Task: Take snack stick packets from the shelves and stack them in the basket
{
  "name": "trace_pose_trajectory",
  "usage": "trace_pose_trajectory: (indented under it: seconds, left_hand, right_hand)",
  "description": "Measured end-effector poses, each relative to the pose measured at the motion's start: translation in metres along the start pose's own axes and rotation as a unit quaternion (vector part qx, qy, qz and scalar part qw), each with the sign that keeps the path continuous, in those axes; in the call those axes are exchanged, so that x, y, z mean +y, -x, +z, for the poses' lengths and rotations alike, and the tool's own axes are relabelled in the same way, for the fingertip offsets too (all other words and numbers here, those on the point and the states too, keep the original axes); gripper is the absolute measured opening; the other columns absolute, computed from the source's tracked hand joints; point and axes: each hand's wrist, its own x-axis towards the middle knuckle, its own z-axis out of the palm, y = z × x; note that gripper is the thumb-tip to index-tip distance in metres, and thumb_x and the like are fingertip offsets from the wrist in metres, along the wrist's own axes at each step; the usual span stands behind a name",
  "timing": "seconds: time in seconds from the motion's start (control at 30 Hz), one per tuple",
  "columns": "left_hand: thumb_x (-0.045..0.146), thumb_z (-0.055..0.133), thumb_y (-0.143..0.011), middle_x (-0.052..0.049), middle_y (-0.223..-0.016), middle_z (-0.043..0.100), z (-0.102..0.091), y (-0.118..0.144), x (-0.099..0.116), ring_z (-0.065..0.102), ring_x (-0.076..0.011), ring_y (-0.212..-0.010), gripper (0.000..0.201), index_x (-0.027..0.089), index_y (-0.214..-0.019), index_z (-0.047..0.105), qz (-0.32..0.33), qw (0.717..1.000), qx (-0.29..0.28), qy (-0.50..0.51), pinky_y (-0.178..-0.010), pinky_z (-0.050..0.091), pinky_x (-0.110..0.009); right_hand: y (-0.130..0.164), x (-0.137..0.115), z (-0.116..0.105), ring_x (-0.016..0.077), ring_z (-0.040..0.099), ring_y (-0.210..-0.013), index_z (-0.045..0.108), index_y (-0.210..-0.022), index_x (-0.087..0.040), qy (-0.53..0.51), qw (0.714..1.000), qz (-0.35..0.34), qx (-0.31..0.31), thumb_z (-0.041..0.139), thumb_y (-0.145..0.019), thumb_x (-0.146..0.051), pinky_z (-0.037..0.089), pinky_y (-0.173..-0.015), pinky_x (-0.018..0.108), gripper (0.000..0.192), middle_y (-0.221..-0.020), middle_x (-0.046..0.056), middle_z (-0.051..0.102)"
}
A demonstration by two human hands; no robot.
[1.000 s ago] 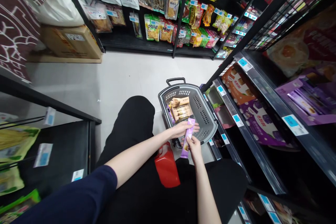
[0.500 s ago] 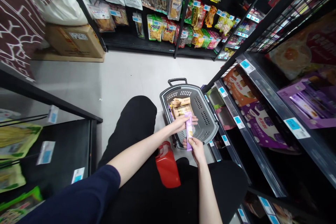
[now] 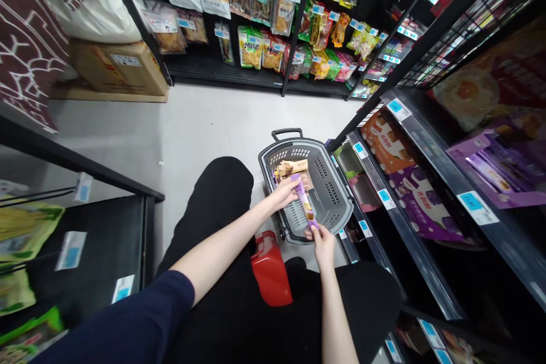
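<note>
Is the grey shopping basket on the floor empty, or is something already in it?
Partly filled. Tan packets lie at the far end of the grey basket; its near end shows bare slotted bottom.

Both hands — left hand (image 3: 285,192), right hand (image 3: 324,242) — hold a purple packet (image 3: 306,206) over the grey basket (image 3: 336,193).

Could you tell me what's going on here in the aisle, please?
A person crouches between shop shelves and holds a purple snack stick by both ends: left hand on the far end, right hand on the near end. It hangs over a grey basket on the floor, which already holds brown snack packs.
</note>
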Motion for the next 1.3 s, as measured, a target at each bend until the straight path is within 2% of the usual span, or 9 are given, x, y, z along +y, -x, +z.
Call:
trace_pose_trajectory:
  seconds: [0.1, 0.2, 0.27, 0.33, 0.43, 0.5, 0.77, 1.13, 1.3]
  left_hand:
    - [0.015, 0.063, -0.073, -0.011, -0.087, 0.066, -0.001, 0.000, 0.000, 0.066, -0.0214, -0.075, 0.022, 0.014, -0.093, 0.054, -0.021, 0.998, 0.050, -0.036, -0.075, 0.052, -0.047]
    - [0.010, 0.061, -0.073, -0.012, -0.089, 0.065, -0.004, -0.002, -0.001, 0.065, -0.0242, -0.080, 0.025, 0.013, -0.096, 0.051, -0.028, 0.999, 0.039, -0.005, -0.074, 0.051, -0.050]
    - [0.008, 0.056, -0.076, -0.014, -0.092, 0.064, -0.005, -0.003, -0.002, 0.064, -0.0247, -0.086, 0.021, 0.010, -0.097, 0.053, -0.026, 0.999, 0.013, 0.030, -0.080, 0.049, -0.050]
    - [0.009, 0.054, -0.078, -0.016, -0.096, 0.064, -0.005, -0.004, -0.003, 0.062, -0.0253, -0.093, 0.021, 0.009, -0.099, 0.055, -0.023, 0.998, -0.017, 0.051, -0.084, 0.047, -0.050]
    - [0.010, 0.052, -0.079, -0.017, -0.102, 0.063, -0.003, -0.002, -0.005, 0.059, -0.0269, -0.100, 0.027, 0.009, -0.106, 0.054, -0.035, 0.996, -0.056, 0.056, -0.087, 0.044, -0.052]
    - [0.012, 0.048, -0.082, -0.018, -0.104, 0.063, -0.002, -0.001, -0.006, 0.058, -0.0272, -0.103, 0.028, 0.009, -0.110, 0.053, -0.047, 0.995, -0.075, 0.055, -0.088, 0.042, -0.052]
    - [0.030, 0.042, -0.087, -0.021, -0.107, 0.061, -0.001, -0.003, 0.001, 0.058, -0.0263, -0.103, 0.035, 0.006, -0.109, 0.055, -0.030, 0.993, -0.090, 0.072, -0.089, 0.043, -0.047]
    - [0.031, 0.043, -0.087, -0.017, -0.107, 0.061, 0.007, 0.002, 0.006, 0.057, -0.0243, -0.102, 0.036, 0.009, -0.114, 0.053, -0.017, 0.993, -0.091, 0.071, -0.091, 0.042, -0.045]
    - [0.032, 0.043, -0.087, -0.017, -0.106, 0.062, 0.003, 0.001, 0.007, 0.060, -0.0248, -0.099, 0.038, 0.012, -0.119, 0.049, -0.026, 0.994, -0.096, 0.047, -0.089, 0.043, -0.047]
  right_hand:
    - [0.003, -0.002, -0.004, 0.0247, 0.064, -0.082, 0.067, -0.099, -0.014, 0.154, 0.980, -0.099, 0.073, 0.050, -0.078, -0.039, 0.047, -0.081, 0.040, 0.036, -0.090, 0.014, 0.068]
    - [0.003, -0.005, -0.004, 0.0248, 0.058, -0.101, 0.065, -0.104, -0.016, 0.168, 0.971, -0.143, 0.093, 0.051, -0.079, -0.036, 0.042, -0.091, 0.041, 0.035, -0.109, 0.014, 0.062]
    - [0.000, -0.004, -0.002, 0.0249, 0.056, -0.103, 0.064, -0.104, -0.014, 0.089, 0.986, -0.115, 0.082, 0.059, -0.073, -0.038, 0.044, -0.090, 0.039, 0.039, -0.112, 0.014, 0.060]
    - [-0.004, -0.001, 0.000, 0.0252, 0.059, -0.097, 0.063, -0.104, -0.011, -0.033, 0.996, -0.044, 0.068, 0.066, -0.066, -0.040, 0.048, -0.085, 0.038, 0.048, -0.108, 0.014, 0.062]
    - [-0.008, 0.005, 0.001, 0.0226, 0.065, -0.076, 0.060, -0.103, -0.010, -0.185, 0.980, 0.065, 0.041, 0.072, -0.059, -0.039, 0.053, -0.073, 0.038, 0.055, -0.087, 0.010, 0.068]
    - [-0.009, 0.007, 0.001, 0.0207, 0.066, -0.065, 0.060, -0.097, -0.010, -0.223, 0.969, 0.098, 0.028, 0.075, -0.055, -0.037, 0.055, -0.065, 0.036, 0.053, -0.074, 0.007, 0.068]
    - [-0.008, -0.003, 0.001, 0.0190, 0.064, -0.061, 0.061, -0.088, -0.012, -0.205, 0.975, 0.080, 0.025, 0.072, -0.058, -0.041, 0.054, -0.060, 0.032, 0.043, -0.068, 0.004, 0.066]
    - [-0.008, -0.005, 0.003, 0.0179, 0.063, -0.056, 0.061, -0.088, -0.013, -0.223, 0.972, 0.079, 0.017, 0.072, -0.058, -0.038, 0.053, -0.061, 0.033, 0.041, -0.066, 0.002, 0.065]
    - [-0.008, -0.004, -0.001, 0.0186, 0.063, -0.058, 0.062, -0.094, -0.012, -0.202, 0.977, 0.053, 0.039, 0.069, -0.062, -0.037, 0.053, -0.062, 0.035, 0.041, -0.067, 0.004, 0.065]
